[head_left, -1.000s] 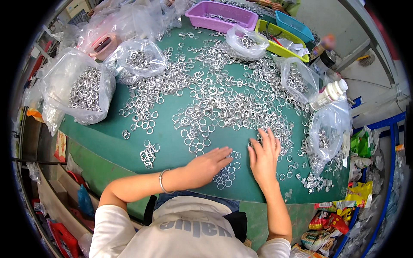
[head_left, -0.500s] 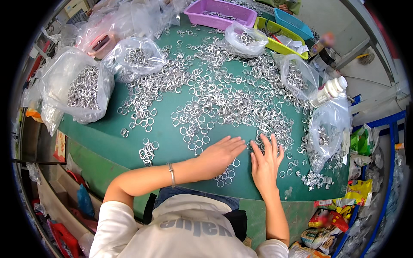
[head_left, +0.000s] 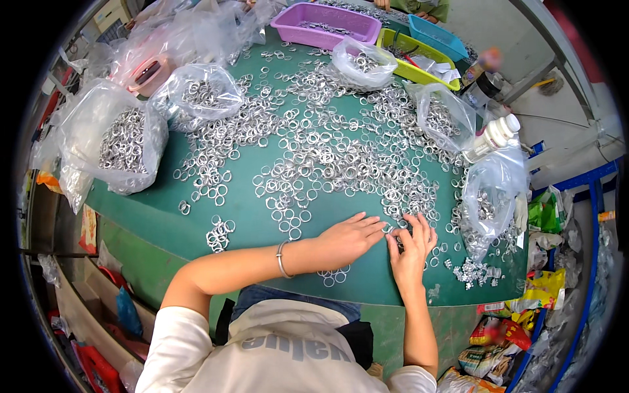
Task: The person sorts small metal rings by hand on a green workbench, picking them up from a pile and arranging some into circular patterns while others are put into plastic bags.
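Many small silver metal rings [head_left: 341,160] lie spread in a loose heap across the green tabletop [head_left: 249,216]. My left hand [head_left: 350,239] is held flat, palm down, its fingers stretched out toward the right hand; it wears a bangle at the wrist. Beneath that wrist, a small group of flat rings [head_left: 335,276] shows near the table edge. My right hand [head_left: 409,245] is at the near edge of the heap, fingers bent, thumb and index finger closed on a ring [head_left: 388,229] beside the left fingertips.
Clear plastic bags of rings stand at the left [head_left: 124,144] and right [head_left: 491,209]. A purple basket [head_left: 327,26], a yellow-green tray [head_left: 419,59] and a blue tray [head_left: 438,37] line the far side. A white bottle [head_left: 493,137] leans at the right. Another person's hands [head_left: 426,18] show beyond.
My left hand has shifted slightly right, toward the right hand. The right hand's fingers have bent, bringing thumb and index finger together at a ring. The view has moved slightly.
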A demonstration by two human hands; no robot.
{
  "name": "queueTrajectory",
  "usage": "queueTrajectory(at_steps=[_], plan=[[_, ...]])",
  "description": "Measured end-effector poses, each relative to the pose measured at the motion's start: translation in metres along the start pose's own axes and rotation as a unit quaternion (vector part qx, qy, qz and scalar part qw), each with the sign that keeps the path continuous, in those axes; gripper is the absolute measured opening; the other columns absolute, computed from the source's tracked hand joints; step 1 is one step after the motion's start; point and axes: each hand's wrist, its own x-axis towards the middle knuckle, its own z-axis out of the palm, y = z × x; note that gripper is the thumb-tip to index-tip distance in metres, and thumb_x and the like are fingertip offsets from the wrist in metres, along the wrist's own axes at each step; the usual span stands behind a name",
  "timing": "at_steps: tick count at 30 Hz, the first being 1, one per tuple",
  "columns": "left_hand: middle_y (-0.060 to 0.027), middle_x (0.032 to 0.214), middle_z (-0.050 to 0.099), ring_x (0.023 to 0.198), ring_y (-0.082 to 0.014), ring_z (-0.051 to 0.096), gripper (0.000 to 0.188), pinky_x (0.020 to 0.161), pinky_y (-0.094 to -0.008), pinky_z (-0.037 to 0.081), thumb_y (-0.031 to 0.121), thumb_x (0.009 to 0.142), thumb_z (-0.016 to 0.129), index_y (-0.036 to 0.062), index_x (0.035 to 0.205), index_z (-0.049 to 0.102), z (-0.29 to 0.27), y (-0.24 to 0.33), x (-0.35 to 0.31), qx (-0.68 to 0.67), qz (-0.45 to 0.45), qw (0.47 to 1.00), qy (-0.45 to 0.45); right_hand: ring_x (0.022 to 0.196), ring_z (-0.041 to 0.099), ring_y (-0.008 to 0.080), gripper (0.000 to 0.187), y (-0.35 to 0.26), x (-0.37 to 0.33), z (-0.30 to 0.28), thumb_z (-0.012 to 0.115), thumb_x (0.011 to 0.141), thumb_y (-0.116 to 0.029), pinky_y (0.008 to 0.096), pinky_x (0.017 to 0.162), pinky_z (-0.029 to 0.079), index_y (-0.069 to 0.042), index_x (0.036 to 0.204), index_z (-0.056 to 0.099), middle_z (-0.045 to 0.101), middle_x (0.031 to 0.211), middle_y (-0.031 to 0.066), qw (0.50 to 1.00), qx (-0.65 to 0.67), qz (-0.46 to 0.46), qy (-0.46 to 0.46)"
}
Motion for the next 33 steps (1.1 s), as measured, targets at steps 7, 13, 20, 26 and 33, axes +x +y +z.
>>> queueTrajectory(at_steps=[7, 13, 20, 26, 33], plan=[[-0.0188, 0.137, 0.049, 0.133, -0.0326, 0.041, 0.056, 0.113, -0.0489, 0.029, -0.003, 0.072, 0.059, -0.0046, 0.127, 0.050, -0.024, 0.003, -0.019, -0.003, 0.010, 1.000, -0.010, 0.126, 0.044, 0.0340, 0.012, 0.011, 0.002, -0.017, 0.074, 0.074, -0.009, 0.0499, 0.105, 0.026, -0.006, 0.076, 0.063, 0.058, 0.120, 0.0097, 0.999, 0.035, 0.023, 0.029], [-0.0199, 0.143, 0.043, 0.136, -0.0327, 0.038, 0.056, 0.113, -0.0490, 0.029, -0.003, 0.074, 0.057, -0.0050, 0.129, 0.048, 0.001, 0.010, -0.002, 0.014, 0.036, 0.999, 0.009, 0.124, 0.046, 0.0337, 0.010, 0.003, 0.005, -0.024, 0.071, 0.078, -0.009, 0.0463, 0.103, 0.029, -0.004, 0.078, 0.063, 0.058, 0.120, 0.0103, 0.992, 0.113, 0.041, 0.036], [-0.0242, 0.141, 0.043, 0.134, -0.0344, 0.040, 0.053, 0.110, -0.0495, 0.032, 0.003, 0.076, 0.060, -0.0093, 0.127, 0.049, -0.004, 0.013, -0.004, 0.041, 0.090, 0.995, 0.025, 0.123, 0.045, 0.0357, 0.020, 0.021, 0.008, -0.018, 0.066, 0.084, -0.010, 0.0497, 0.104, 0.029, -0.003, 0.101, 0.061, 0.055, 0.124, 0.0136, 0.997, -0.002, 0.041, 0.070], [-0.0237, 0.144, 0.039, 0.135, -0.0336, 0.039, 0.056, 0.113, -0.0504, 0.028, 0.001, 0.076, 0.059, -0.0071, 0.129, 0.048, 0.001, 0.019, 0.006, 0.034, 0.068, 0.993, -0.094, 0.130, 0.040, 0.0339, 0.033, 0.008, 0.025, -0.012, 0.064, 0.086, -0.013, 0.0541, 0.106, 0.026, -0.006, 0.118, 0.060, 0.050, 0.131, 0.0123, 0.996, -0.030, -0.060, -0.050], [-0.0239, 0.145, 0.037, 0.137, -0.0348, 0.036, 0.052, 0.113, -0.0512, 0.027, 0.004, 0.079, 0.057, -0.0069, 0.129, 0.047, -0.008, 0.017, -0.014, 0.005, 0.047, 0.999, -0.015, 0.125, 0.044, 0.0332, 0.018, 0.024, 0.015, -0.014, 0.064, 0.086, -0.012, 0.0540, 0.104, 0.027, -0.004, 0.102, 0.062, 0.052, 0.125, 0.0123, 0.995, -0.069, 0.054, 0.049]])
